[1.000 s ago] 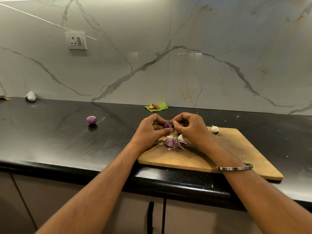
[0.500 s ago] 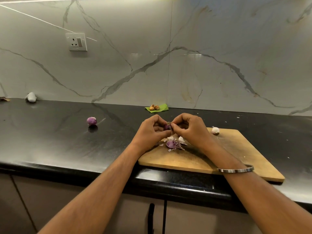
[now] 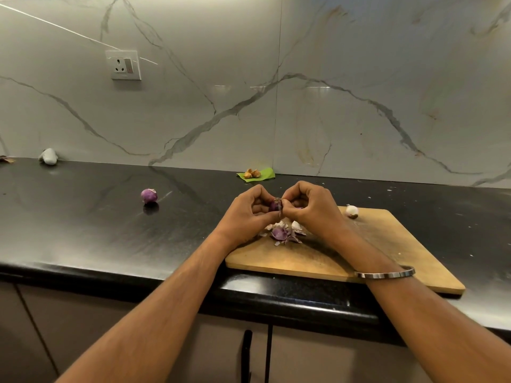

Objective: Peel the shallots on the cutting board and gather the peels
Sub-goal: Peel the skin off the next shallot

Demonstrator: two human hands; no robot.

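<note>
A small purple shallot [image 3: 274, 205] is held in the air above the far left part of the cutting board [image 3: 345, 261], pinched between both hands. The left hand [image 3: 246, 214] curls its fingers round the bulb from the left and steadies it; the right hand [image 3: 312, 208] meets it from the right, its fingertips [image 3: 282, 203] nipping a dark strip of skin at the bulb's top. Its long axis cannot be told, it is so covered. The peel would come away toward the right hand, I judge. Just below lies the pile of peels [image 3: 284, 233], purple and white, on the board. A pale bulb [image 3: 351, 211] sits at the board's far edge, and another purple shallot [image 3: 149, 195] lies well apart on the black table [image 3: 83, 222]. Against half a second ago, the grip and pile look unchanged; only the view has shifted slightly.
</note>
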